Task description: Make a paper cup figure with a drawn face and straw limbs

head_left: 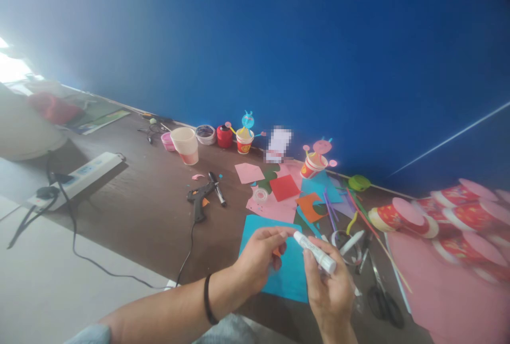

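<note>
My right hand (332, 285) grips a white marker-shaped tube (315, 252) between thumb and fingers, one end angled toward my left hand. My left hand (258, 259) is closed in a pinch near that end. A bit of orange shows between its fingers, but what they hold is too small and blurred to name. Under both hands lies a blue paper sheet (285, 283). A black marker (217, 190) rests beside a black glue gun (199, 198) beyond my left hand. Scissors (382, 296) lie to the right of my right hand.
Pink paper (274, 208), a red paper square (284, 188) and orange paper (311, 207) lie ahead. Two decorated cups, one left (244, 142), one right (313, 166), stand by the blue wall. More red cups (458, 221) crowd the right. A power strip (85, 174) lies left.
</note>
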`<state>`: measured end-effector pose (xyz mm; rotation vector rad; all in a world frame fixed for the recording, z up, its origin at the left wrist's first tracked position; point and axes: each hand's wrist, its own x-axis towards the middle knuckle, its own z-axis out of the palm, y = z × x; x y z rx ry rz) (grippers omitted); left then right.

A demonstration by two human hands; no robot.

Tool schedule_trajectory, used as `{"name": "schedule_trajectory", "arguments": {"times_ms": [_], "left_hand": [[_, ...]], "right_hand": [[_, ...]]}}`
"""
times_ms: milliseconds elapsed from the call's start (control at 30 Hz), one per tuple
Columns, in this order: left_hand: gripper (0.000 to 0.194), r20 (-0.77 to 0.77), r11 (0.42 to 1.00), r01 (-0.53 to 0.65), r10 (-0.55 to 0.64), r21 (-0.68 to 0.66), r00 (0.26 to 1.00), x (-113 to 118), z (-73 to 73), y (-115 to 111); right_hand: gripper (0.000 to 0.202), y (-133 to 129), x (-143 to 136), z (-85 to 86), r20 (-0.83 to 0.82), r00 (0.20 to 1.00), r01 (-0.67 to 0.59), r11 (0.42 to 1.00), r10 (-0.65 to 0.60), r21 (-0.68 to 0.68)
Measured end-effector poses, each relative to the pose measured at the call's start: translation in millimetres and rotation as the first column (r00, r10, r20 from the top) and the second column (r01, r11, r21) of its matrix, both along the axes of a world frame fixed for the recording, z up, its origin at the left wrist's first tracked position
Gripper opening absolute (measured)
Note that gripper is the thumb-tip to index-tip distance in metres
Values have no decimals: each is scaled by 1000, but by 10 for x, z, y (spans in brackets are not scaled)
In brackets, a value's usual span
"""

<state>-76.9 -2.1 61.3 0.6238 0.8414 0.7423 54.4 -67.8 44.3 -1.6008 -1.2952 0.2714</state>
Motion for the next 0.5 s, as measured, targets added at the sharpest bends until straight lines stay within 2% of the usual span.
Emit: {"name": "schedule_trajectory", "arguments": {"times_ms": [300, 500], "left_hand": [[30, 13, 1000, 30, -30, -5, 999, -24, -29, 1], [33, -53, 998, 37, -35, 53, 998, -23, -83, -12]], "right_hand": [[18, 3, -24, 38, 73, 996, -46, 999, 45, 21], [20, 20, 24, -45, -2, 1000, -22, 1000, 22, 16]]}}
